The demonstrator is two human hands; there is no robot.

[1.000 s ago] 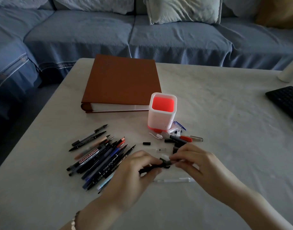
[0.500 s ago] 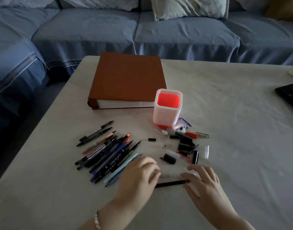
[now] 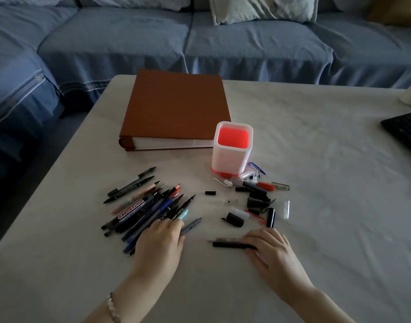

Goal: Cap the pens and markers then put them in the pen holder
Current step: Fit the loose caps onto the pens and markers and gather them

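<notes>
A blue-covered sofa [image 3: 200, 43] is seen across the far side, with a pale cushion [image 3: 262, 8] lying on it. The near part of the scene is filled by the table [image 3: 328, 206], which is covered with a pale cloth. A brown album [image 3: 176, 106] lies flat on the far-left part of the table, and the corner of a black keyboard [image 3: 407, 131] is seen at the right edge. The pen holder [image 3: 232, 150], white with a red inside and base, stands upright just beside the near-right corner of the album; nothing is seen inside it. A pile of uncapped pens and markers [image 3: 144, 206] is spread on the left of the table, tips pointing far and right, a whiteboard marker [image 3: 130, 209] among them. A scatter of loose caps [image 3: 255, 197] lies near the holder's base and to its near right, black, red, blue and clear ones mixed together. The left hand [image 3: 161, 241] rests palm down on the near end of the pile, fingers curled over a grey pen [image 3: 191, 226]; whether that pen is gripped cannot be told. The right hand [image 3: 269, 248] lies on the table near the caps, its fingers pressed flat on one end of a black pen [image 3: 230, 245] that lies crosswise on the cloth between the two hands. A thin clear pen [image 3: 223, 240] lies just beyond the black one, touching or nearly touching it. A beaded bracelet [image 3: 112, 308] is worn on the left wrist.
</notes>
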